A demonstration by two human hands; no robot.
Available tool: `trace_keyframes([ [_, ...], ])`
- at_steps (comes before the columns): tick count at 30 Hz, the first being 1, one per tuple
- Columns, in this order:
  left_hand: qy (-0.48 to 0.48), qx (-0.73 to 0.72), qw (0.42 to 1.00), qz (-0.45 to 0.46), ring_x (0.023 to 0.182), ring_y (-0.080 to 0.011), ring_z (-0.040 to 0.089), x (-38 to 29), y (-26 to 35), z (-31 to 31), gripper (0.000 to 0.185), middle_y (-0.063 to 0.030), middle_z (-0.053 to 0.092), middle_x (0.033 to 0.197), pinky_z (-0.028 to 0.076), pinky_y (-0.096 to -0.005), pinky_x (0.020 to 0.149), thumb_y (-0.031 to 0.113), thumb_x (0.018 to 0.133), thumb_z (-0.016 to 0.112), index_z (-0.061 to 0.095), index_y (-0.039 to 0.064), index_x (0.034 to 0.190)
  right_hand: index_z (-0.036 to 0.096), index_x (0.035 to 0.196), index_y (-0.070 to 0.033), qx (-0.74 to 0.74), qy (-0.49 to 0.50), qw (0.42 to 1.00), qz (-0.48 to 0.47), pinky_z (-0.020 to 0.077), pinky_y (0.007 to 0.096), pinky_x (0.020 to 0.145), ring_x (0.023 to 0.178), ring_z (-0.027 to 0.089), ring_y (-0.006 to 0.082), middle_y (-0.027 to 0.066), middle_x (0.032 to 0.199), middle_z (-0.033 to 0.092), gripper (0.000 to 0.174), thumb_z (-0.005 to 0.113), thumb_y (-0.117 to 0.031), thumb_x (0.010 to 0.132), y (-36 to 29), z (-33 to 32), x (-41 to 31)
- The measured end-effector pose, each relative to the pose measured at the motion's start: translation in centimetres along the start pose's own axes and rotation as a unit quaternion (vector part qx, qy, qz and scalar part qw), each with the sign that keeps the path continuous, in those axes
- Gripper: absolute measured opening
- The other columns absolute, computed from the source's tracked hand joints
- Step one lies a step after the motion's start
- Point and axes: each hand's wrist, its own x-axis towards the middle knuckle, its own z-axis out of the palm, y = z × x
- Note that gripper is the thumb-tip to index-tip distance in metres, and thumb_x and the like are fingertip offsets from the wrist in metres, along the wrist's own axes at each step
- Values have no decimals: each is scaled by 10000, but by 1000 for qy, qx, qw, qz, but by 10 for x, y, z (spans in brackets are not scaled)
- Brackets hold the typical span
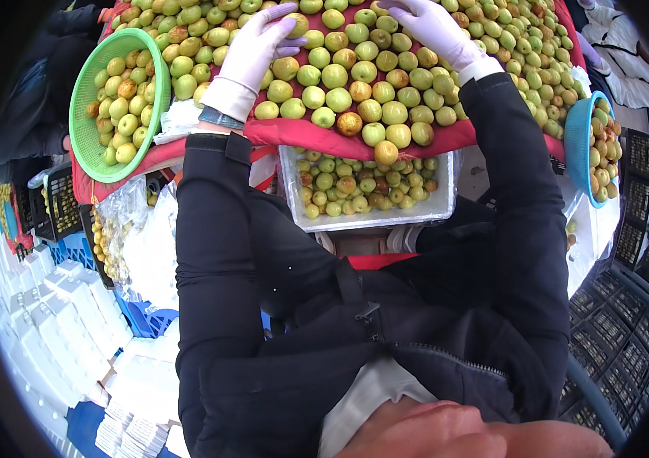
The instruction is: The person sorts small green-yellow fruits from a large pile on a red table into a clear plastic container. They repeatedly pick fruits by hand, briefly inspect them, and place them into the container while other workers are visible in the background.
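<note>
Jujubes, green to reddish brown, lie spread over a red cloth on the sorting table. My left hand, in a pale purple glove, reaches over them with its fingers spread. A jujube sits against its fingertips; whether it is gripped cannot be seen. Across from it, my right hand, gloved the same way, is above the jujubes at the far side. Its fingertips come close to the top edge of the picture, near another jujube, and their hold is unclear.
A green plastic basket of jujubes stands at the left, a blue one at the right. Below the cloth's front edge sits a white foam box with more jujubes. Black crates line the right; white foam boxes fill the left.
</note>
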Motion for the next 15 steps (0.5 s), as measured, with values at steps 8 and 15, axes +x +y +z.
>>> trace_keyframes([
  [8, -147, -106, 983, 20, 1135, -197, 692, -9, 4, 57, 547, -95, 654, 1334, 548, -363, 1020, 289, 1060, 641, 485, 38, 1521, 677, 1282, -104, 34, 26, 981, -191, 552, 341, 932, 1041, 707, 221, 100, 1164, 735, 340, 702, -243, 973, -69, 38, -32],
  [15, 105, 10, 992, 72, 1143, -203, 681, -31, 45, -8, 515, -129, 662, 1337, 555, -306, 960, 267, 1064, 608, 499, 18, 1502, 706, 1174, -122, -109, -21, 992, 52, 567, 359, 904, 1016, 728, 252, 97, 1111, 751, 281, 708, -309, 965, -18, -12, -49],
])
